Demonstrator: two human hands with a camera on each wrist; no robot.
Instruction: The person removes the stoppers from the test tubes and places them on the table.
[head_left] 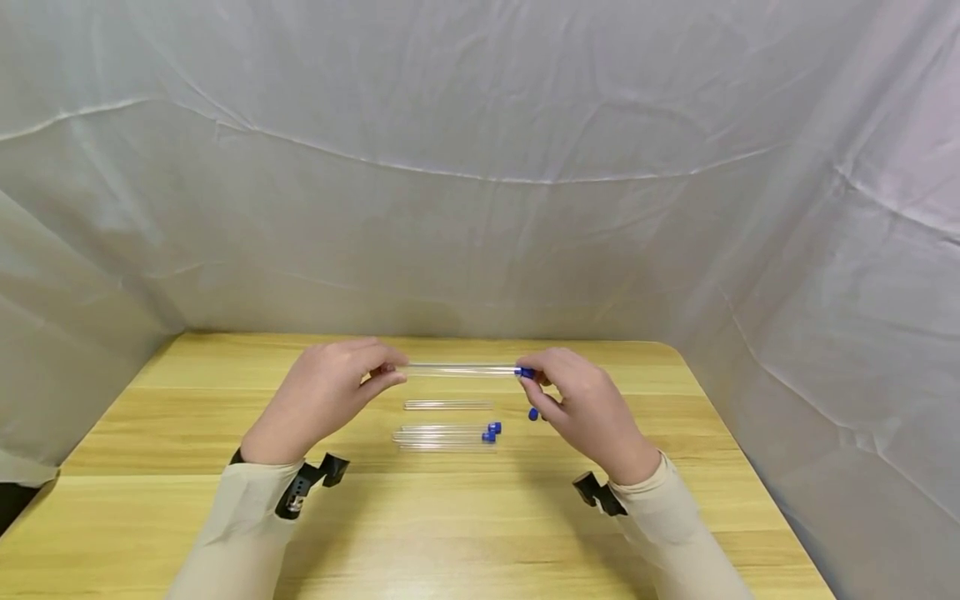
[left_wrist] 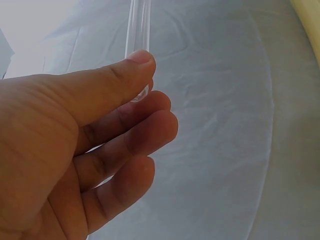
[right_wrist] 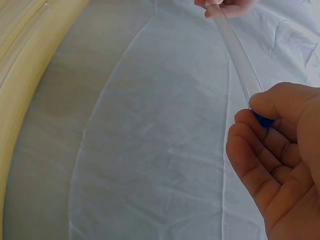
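- Pinched between left hand (head_left: 330, 392) and right hand (head_left: 581, 404): clear tube (head_left: 461, 370), long axis level, left to right, held above the table (head_left: 450, 517).
- Rounded glass end under left thumb; blue cap (head_left: 527, 372) in right fingertips.
- Lying below: capped tubes (head_left: 446, 433), bare tube (head_left: 448, 405), loose cap (head_left: 533, 414).

A test tube (head_left: 462, 370) is lying crosswise at frame centre above the table (head_left: 150, 500), its left end sitting in the left hand (head_left: 330, 396) and its capped right end in the right hand (head_left: 581, 404). Below it, a bare tube (head_left: 448, 405) is lying on the table. Lower still, two capped tubes (head_left: 446, 436) are lying side by side. A loose cap (head_left: 533, 414) is sitting just right of these, under the right hand.
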